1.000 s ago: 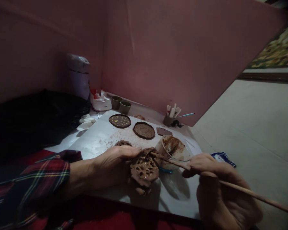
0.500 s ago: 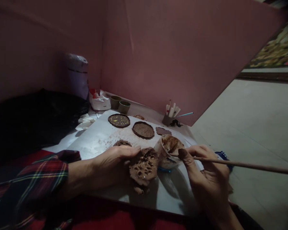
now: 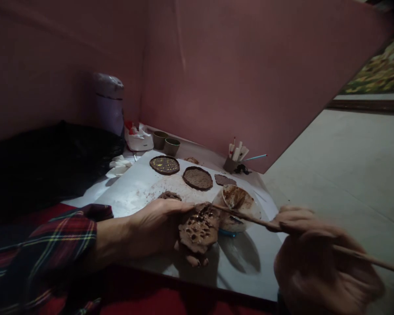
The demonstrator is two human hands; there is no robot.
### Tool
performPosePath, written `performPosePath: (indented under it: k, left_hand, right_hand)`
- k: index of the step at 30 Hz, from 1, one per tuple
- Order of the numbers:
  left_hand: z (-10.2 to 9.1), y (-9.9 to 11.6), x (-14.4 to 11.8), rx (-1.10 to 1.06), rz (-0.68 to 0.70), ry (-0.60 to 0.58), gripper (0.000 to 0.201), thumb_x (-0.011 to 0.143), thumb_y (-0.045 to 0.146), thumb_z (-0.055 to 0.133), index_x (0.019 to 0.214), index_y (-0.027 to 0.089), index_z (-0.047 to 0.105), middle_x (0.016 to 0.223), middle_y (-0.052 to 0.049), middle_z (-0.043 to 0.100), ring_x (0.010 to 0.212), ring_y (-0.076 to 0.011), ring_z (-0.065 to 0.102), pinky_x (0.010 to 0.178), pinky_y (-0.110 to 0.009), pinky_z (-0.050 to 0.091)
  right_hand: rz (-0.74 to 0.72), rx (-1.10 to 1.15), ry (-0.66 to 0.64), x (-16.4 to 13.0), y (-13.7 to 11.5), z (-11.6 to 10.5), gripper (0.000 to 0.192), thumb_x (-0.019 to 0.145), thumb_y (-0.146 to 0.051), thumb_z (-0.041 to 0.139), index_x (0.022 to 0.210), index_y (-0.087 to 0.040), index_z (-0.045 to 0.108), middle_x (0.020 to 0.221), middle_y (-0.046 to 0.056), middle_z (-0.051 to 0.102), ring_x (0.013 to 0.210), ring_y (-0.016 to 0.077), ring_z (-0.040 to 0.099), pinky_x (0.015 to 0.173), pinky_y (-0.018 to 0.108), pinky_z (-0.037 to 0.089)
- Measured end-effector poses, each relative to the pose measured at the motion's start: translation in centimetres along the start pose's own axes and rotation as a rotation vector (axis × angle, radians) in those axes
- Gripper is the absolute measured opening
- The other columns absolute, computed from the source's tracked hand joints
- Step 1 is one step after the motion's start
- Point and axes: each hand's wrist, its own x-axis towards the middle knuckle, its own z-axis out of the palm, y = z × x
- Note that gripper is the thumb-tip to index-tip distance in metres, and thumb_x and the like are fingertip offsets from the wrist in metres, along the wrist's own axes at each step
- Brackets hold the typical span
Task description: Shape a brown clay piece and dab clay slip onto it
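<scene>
A lumpy brown clay piece point(image 3: 199, 228), pitted with dark holes, is held just below the centre of the frame by the left hand point(image 3: 157, 227), whose fingers are curled closed around it from beneath while the thumb lies along its upper edge. From the lower right, a long thin wooden stick point(image 3: 302, 238) is gripped in the right hand point(image 3: 318, 267), which is blurred; its fingers are closed on the shaft, and the stick's tip is laid on the upper right edge of the clay piece. Just behind the clay piece, right of centre, a small bowl point(image 3: 239, 205) smeared with brown slip is seen, standing on a white sheet point(image 3: 138, 192) that covers the work surface. Farther up the sheet, a dark round disc with yellow dots point(image 3: 164, 165), a plain round disc point(image 3: 197, 178) and a smaller flat scrap point(image 3: 225, 180) are laid in a row, well apart from the hands. Near the pink wall, two small green cups point(image 3: 166, 143) are set side by side, and a holder of tools point(image 3: 234, 158) is placed to their right. At the lower left, a red plaid sleeve point(image 3: 42, 253) is seen on the left arm.
</scene>
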Motion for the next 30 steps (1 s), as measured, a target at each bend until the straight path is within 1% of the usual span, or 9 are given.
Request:
performPosePath:
  k: [3,10,13,15,19,22,25,28,30]
  left_hand:
    - [0.0,0.0,0.0,0.003,0.002,-0.018,0.044,0.092,0.035,0.04,0.106,0.002,0.066,0.086,-0.017,0.068,0.067,-0.0207,0.064,0.06,-0.031,0.052]
    - [-0.2,-0.2,0.1,-0.007,0.035,-0.055,0.039,0.09,0.034,0.047,0.104,0.004,0.068,0.088,-0.017,0.069,0.069,-0.0203,0.063,0.064,-0.032,0.052]
    - [-0.2,-0.2,0.1,0.01,0.048,-0.031,0.039,0.09,0.035,0.048,0.1,0.003,0.069,0.083,-0.016,0.069,0.068,-0.0209,0.064,0.064,-0.033,0.052]
    - [-0.2,-0.2,0.1,0.031,0.053,-0.007,0.039,0.089,0.035,0.049,0.098,0.003,0.069,0.082,-0.016,0.068,0.067,-0.0207,0.063,0.063,-0.032,0.052]
    - [0.0,-0.2,0.1,0.067,0.054,0.036,0.04,0.092,0.033,0.044,0.097,0.003,0.07,0.081,-0.015,0.068,0.063,-0.0177,0.061,0.062,-0.031,0.053]
    - [-0.1,-0.2,0.1,0.051,0.044,0.005,0.039,0.091,0.033,0.046,0.095,0.003,0.071,0.08,-0.015,0.068,0.066,-0.0192,0.063,0.063,-0.032,0.054]
    - [-0.1,-0.3,0.1,0.049,0.031,-0.019,0.041,0.09,0.036,0.049,0.094,0.001,0.071,0.079,-0.015,0.067,0.067,-0.019,0.063,0.064,-0.031,0.055]
    - [-0.1,-0.3,0.1,0.062,0.023,-0.031,0.04,0.09,0.036,0.049,0.099,0.002,0.07,0.08,-0.014,0.065,0.066,-0.0182,0.063,0.063,-0.031,0.055]
    - [-0.2,-0.3,0.1,0.077,0.03,-0.034,0.037,0.091,0.034,0.048,0.103,0.005,0.068,0.083,-0.014,0.066,0.064,-0.0184,0.063,0.061,-0.032,0.055]
  right_hand:
    - [0.004,-0.023,-0.181,-0.9,-0.1,-0.2,0.015,0.087,-0.018,0.058,0.075,-0.018,0.067,0.069,0.002,0.064,0.07,0.0184,0.059,0.073,0.038,0.045]
    - [-0.038,-0.085,-0.353,-1.5,0.0,-0.7,0.012,0.089,-0.022,0.057,0.081,-0.021,0.066,0.073,0.002,0.064,0.075,0.0187,0.058,0.076,0.038,0.046]
    - [-0.017,-0.127,-0.488,-1.4,-0.5,-0.7,0.01,0.088,-0.018,0.056,0.084,-0.022,0.064,0.075,0.001,0.065,0.082,0.0185,0.059,0.082,0.037,0.044]
    - [-0.009,-0.165,-0.532,-1.3,-1.0,-0.7,0.01,0.087,-0.015,0.056,0.085,-0.022,0.063,0.076,0.0,0.065,0.084,0.018,0.059,0.083,0.036,0.043]
    - [-0.011,-0.187,-0.569,-1.4,-1.2,-0.9,0.012,0.087,-0.014,0.054,0.08,-0.022,0.057,0.076,0.0,0.063,0.086,0.0171,0.056,0.079,0.033,0.044]
    - [-0.043,-0.207,-0.62,-1.5,-0.8,-1.3,0.01,0.088,-0.016,0.054,0.08,-0.022,0.055,0.077,0.0,0.064,0.089,0.0177,0.056,0.078,0.032,0.044]
    - [-0.073,-0.207,-0.625,-1.5,-0.5,-1.5,0.008,0.087,-0.015,0.055,0.083,-0.021,0.058,0.077,0.001,0.065,0.085,0.0175,0.058,0.084,0.035,0.043]
    - [-0.089,-0.162,-0.588,-1.5,-0.5,-1.5,0.008,0.087,-0.015,0.055,0.086,-0.02,0.061,0.075,0.001,0.064,0.079,0.0173,0.058,0.084,0.036,0.043]
    - [-0.059,-0.142,-0.466,-1.6,-0.6,-1.6,0.01,0.089,-0.017,0.053,0.085,-0.021,0.061,0.073,0.001,0.061,0.078,0.018,0.058,0.079,0.037,0.044]
